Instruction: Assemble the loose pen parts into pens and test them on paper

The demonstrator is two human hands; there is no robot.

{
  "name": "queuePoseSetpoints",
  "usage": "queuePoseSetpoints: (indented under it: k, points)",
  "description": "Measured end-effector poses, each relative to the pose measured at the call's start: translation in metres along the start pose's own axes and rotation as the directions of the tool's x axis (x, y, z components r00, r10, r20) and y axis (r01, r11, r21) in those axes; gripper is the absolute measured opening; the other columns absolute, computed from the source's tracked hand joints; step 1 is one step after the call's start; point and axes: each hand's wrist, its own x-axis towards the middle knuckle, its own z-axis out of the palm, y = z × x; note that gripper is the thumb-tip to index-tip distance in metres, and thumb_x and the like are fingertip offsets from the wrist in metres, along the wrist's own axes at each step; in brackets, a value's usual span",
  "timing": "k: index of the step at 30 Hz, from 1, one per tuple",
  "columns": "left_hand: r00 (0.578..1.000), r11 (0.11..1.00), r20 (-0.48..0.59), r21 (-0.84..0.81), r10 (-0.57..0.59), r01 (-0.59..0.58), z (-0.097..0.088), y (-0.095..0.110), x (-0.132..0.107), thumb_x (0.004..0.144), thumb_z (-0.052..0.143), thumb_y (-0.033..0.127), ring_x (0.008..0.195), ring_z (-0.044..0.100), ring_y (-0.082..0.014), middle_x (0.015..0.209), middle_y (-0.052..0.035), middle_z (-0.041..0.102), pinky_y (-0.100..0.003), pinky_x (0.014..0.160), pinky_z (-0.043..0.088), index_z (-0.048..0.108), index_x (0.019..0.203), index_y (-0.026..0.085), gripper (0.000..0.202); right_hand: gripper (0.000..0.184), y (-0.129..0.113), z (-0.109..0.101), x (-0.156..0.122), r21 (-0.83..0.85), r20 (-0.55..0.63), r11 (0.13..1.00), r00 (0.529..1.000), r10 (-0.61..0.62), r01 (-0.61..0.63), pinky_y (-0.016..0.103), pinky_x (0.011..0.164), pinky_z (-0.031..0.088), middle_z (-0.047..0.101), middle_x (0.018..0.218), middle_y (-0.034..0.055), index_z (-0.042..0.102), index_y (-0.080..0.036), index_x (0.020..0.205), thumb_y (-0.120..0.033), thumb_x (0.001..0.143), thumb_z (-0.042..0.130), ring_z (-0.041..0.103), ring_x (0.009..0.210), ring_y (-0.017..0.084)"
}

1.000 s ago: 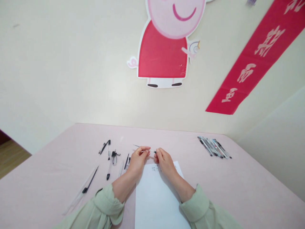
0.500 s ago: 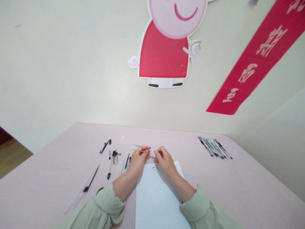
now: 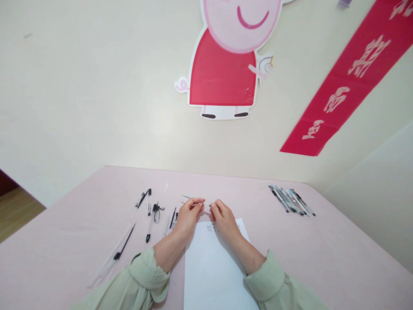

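Note:
Between my two hands runs a thin pen refill [image 3: 207, 204], roughly level above the top of the white paper [image 3: 213, 267]. My left hand [image 3: 189, 217] pinches it with thumb and fingers, and its dark end sticks out to the left. The fingertips of my right hand [image 3: 222, 217] are closed at its right end, where a small dark tip shows. Just left of my left hand lie a dark refill [image 3: 173, 218] and clear pen parts [image 3: 165, 227]. Some handwriting shows at the paper's top edge, partly covered by my right hand.
On the pink tablecloth [image 3: 322, 258] at the left are black caps [image 3: 148, 192], a clear barrel with a black end [image 3: 148, 237], and a dark refill [image 3: 129, 239] beside clear tubes [image 3: 105, 270]. Several pens [image 3: 292, 201] lie bunched at the right. A wall [image 3: 145, 137] rises behind the table.
Both hands stay in almost the same place, still on the refill. The whole view has shifted very slightly; nothing on the table has visibly moved.

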Motion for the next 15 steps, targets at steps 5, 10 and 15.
queuePoseSetpoints:
  k: [5, 10, 15]
  points:
    - [1.000, 1.000, 0.000, -0.007, -0.004, 0.004, 0.0004, 0.0004, 0.0000, 0.057, 0.075, 0.023, 0.072, 0.061, -0.0133, 0.077, -0.0041, 0.069, -0.025, 0.070, 0.046, 0.072, 0.078, 0.015, 0.023, 0.028, 0.0016, 0.0005, 0.0003, 0.005, -0.029, 1.000, 1.000, 0.002, -0.002, 0.025, 0.058, 0.036, 0.051, 0.059, -0.0037, 0.048, -0.022, 0.068, -0.040, 0.090, 0.044, 0.049, 0.058, 0.015]
    - [1.000, 1.000, -0.004, -0.021, -0.004, 0.004, 0.0000, -0.0009, 0.0013, 0.057, 0.075, 0.023, 0.071, 0.061, -0.0130, 0.076, -0.0039, 0.069, -0.025, 0.070, 0.046, 0.071, 0.077, 0.015, 0.022, 0.025, -0.0013, 0.0001, -0.0004, -0.032, -0.001, 0.999, 1.000, -0.031, 0.031, 0.025, 0.058, 0.035, 0.049, 0.059, -0.0044, 0.048, -0.022, 0.068, -0.035, 0.088, 0.046, 0.048, 0.058, 0.014]
    - [1.000, 1.000, 0.002, -0.031, -0.005, 0.005, -0.0011, -0.0015, 0.0017, 0.057, 0.075, 0.023, 0.068, 0.061, -0.0124, 0.076, -0.0036, 0.069, -0.025, 0.068, 0.046, 0.071, 0.077, 0.015, 0.022, 0.028, -0.0019, -0.0003, -0.0004, -0.011, -0.009, 1.000, 1.000, 0.000, 0.000, 0.025, 0.058, 0.036, 0.051, 0.061, -0.0038, 0.048, -0.022, 0.071, -0.041, 0.091, 0.041, 0.049, 0.058, 0.015]
